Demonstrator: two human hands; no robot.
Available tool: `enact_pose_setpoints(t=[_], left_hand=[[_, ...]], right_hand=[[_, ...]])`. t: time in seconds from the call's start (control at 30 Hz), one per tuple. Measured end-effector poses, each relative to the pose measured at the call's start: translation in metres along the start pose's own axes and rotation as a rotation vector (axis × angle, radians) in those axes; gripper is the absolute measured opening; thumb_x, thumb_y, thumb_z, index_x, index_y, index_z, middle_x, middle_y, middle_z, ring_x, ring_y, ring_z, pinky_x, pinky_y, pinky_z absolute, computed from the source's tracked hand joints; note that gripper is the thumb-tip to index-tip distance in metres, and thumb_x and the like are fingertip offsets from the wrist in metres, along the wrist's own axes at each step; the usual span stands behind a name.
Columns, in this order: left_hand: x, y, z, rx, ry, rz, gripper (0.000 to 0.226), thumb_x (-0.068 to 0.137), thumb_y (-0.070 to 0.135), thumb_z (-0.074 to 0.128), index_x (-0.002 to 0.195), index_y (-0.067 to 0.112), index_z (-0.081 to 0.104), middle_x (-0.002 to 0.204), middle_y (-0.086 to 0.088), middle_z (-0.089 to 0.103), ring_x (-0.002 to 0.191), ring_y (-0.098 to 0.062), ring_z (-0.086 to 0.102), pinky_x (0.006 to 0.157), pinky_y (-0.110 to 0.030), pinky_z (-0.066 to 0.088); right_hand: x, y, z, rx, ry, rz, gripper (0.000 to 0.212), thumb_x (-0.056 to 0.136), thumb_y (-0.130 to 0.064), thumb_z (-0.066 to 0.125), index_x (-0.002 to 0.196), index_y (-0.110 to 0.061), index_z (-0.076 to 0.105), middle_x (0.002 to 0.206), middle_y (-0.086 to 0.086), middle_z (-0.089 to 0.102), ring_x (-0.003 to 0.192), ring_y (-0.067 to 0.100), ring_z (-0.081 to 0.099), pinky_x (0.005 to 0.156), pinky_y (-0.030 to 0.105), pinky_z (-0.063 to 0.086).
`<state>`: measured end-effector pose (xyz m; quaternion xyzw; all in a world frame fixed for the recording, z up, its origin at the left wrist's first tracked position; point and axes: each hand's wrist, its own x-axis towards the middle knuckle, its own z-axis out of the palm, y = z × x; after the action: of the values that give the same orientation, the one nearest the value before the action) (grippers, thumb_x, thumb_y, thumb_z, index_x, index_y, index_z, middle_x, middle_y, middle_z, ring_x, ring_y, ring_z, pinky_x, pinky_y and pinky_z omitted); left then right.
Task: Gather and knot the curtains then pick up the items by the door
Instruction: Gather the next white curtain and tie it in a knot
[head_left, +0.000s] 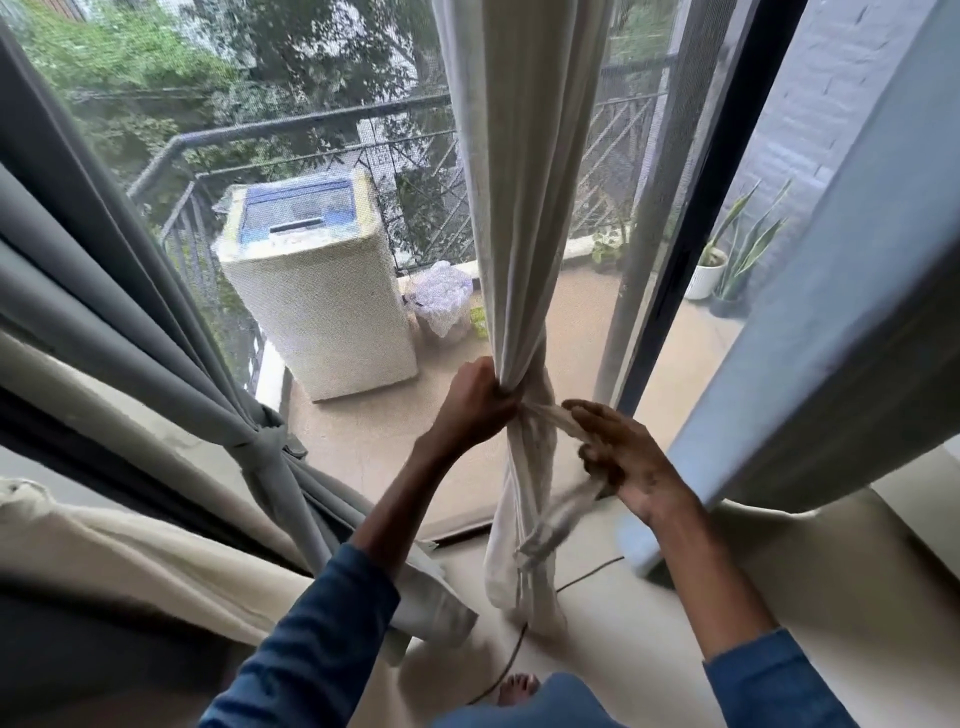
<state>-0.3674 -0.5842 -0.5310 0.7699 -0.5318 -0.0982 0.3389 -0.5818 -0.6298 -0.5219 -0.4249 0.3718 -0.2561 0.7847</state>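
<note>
Balcony door (701, 218): my L grip (480, 402) clamps the bunched curtain (519, 208); R grip (623, 460) curls round its tail (550, 525). Best hold L tight, draw tail snug w/ R.

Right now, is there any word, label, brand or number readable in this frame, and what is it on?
No text can be read.
washing machine: pale marks on its control panel, too blurred behind the mesh to read.
green packet on the balcony floor: too small to read.
cream curtain and grey curtain: no print shows.
</note>
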Motion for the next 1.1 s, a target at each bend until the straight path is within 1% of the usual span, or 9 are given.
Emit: enact_pose_setpoints(t=[0.23,0.37,0.5,0.57,0.7,0.8,0.93,1.03,1.1], left_hand=[[-0.006,0.004,-0.002,0.038,-0.009,-0.03,0.043,0.079,0.047,0.047,0.081,0.005,0.058,0.07,-0.011,0.061,0.06,-0.034,0.057,0.053,-0.046,0.05],[-0.009,0.002,-0.008,0.053,0.005,-0.045,0.042,0.082,0.045,0.049,0.089,0.004,0.058,0.076,-0.013,0.064,0.065,-0.035,0.061,0.057,-0.047,0.053],[-0.013,0.002,-0.01,0.065,-0.002,-0.04,0.038,0.083,0.039,0.053,0.093,0.003,0.058,0.08,-0.015,0.065,0.068,-0.037,0.061,0.056,-0.048,0.053],[-0.016,0.005,-0.01,0.074,-0.054,-0.02,0.035,0.079,0.033,0.055,0.094,0.002,0.059,0.082,-0.015,0.065,0.069,-0.037,0.061,0.056,-0.047,0.053],[-0.022,0.009,-0.006,0.088,-0.167,0.004,0.031,0.068,0.03,0.052,0.085,0.005,0.057,0.074,-0.012,0.06,0.065,-0.036,0.06,0.049,-0.046,0.049],[-0.027,0.015,-0.007,0.099,-0.15,0.003,0.039,0.066,0.033,0.049,0.087,0.002,0.057,0.078,-0.016,0.06,0.069,-0.037,0.056,0.057,-0.046,0.049],[-0.032,0.017,-0.008,0.105,-0.075,-0.006,0.044,0.078,0.046,0.055,0.086,0.003,0.059,0.077,-0.015,0.061,0.069,-0.037,0.056,0.057,-0.044,0.047],[-0.034,0.017,-0.005,0.095,-0.039,0.011,0.031,0.078,0.033,0.052,0.077,0.003,0.056,0.07,-0.015,0.058,0.064,-0.04,0.055,0.054,-0.044,0.045],[-0.036,0.022,-0.004,0.082,-0.026,0.022,0.029,0.078,0.03,0.052,0.07,0.003,0.05,0.063,-0.015,0.054,0.058,-0.04,0.05,0.05,-0.039,0.036]], right_hand=[[-0.004,-0.001,0.001,-1.103,0.079,-0.444,0.032,0.071,-0.052,0.086,0.101,-0.05,0.075,0.078,-0.021,0.072,0.075,-0.008,0.065,0.062,0.007,0.042],[0.002,-0.011,-0.002,-1.112,0.129,-0.542,0.015,0.086,-0.032,0.077,0.1,-0.039,0.079,0.092,-0.018,0.077,0.079,-0.011,0.064,0.066,0.003,0.041],[0.021,-0.044,-0.02,-1.031,-0.287,-0.378,0.015,0.093,-0.024,0.072,0.104,-0.018,0.081,0.094,-0.003,0.079,0.093,0.015,0.072,0.086,0.037,0.054],[0.035,-0.052,-0.025,-0.984,-0.327,-0.316,0.018,0.093,-0.012,0.071,0.108,-0.005,0.078,0.104,0.008,0.078,0.095,0.011,0.072,0.09,0.033,0.054],[0.054,-0.026,-0.02,-1.064,0.521,-0.666,0.03,0.082,-0.004,0.064,0.11,-0.011,0.073,0.116,0.008,0.072,0.109,0.019,0.067,0.094,0.033,0.051],[0.04,-0.001,-0.004,-0.775,0.585,-0.612,0.026,0.082,-0.015,0.059,0.105,-0.008,0.069,0.099,0.006,0.072,0.091,0.022,0.066,0.077,0.022,0.044],[0.024,0.044,-0.005,-0.937,0.671,-0.573,0.025,0.081,-0.017,0.074,0.1,-0.007,0.061,0.098,0.011,0.065,0.094,0.033,0.061,0.079,0.036,0.048],[0.016,0.049,-0.008,-0.876,0.39,-0.284,0.024,0.087,-0.025,0.077,0.069,-0.014,0.065,0.062,-0.001,0.061,0.062,0.02,0.06,0.06,0.035,0.045],[0.005,0.048,0.001,-0.518,0.078,-0.015,0.018,0.095,-0.018,0.069,0.087,-0.003,0.075,0.068,0.004,0.072,0.063,0.021,0.067,0.06,0.036,0.051]])
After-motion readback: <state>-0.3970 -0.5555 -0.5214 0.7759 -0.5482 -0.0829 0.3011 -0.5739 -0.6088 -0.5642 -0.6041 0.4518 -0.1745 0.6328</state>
